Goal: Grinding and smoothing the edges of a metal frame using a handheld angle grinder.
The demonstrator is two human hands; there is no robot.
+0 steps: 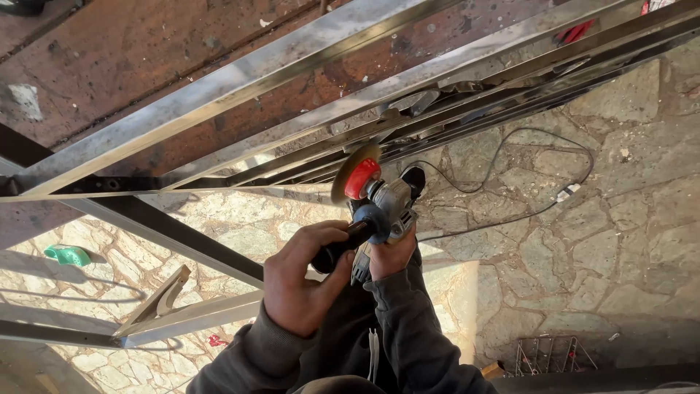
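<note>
Left hand (302,281) on black side handle (343,244), right hand (390,255), grey grinder (386,208)

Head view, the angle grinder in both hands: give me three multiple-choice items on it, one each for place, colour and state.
1. Where is the round abrasive disc of the grey metal angle grinder?
A. At the shiny steel frame bars
B. Flat on the stone paving
C. Inside the wire basket

2. What colour is the hub at the disc's centre?
A. Green
B. Red
C. White

3. How is the grinder held?
A. Left hand only
B. Lying unheld
C. Both hands

Answers: 1 A, the disc's upper edge meets the bars above the stone paving. 2 B, the hub is red. 3 C, the left hand wraps the black side handle and the right hand grips the body.
</note>
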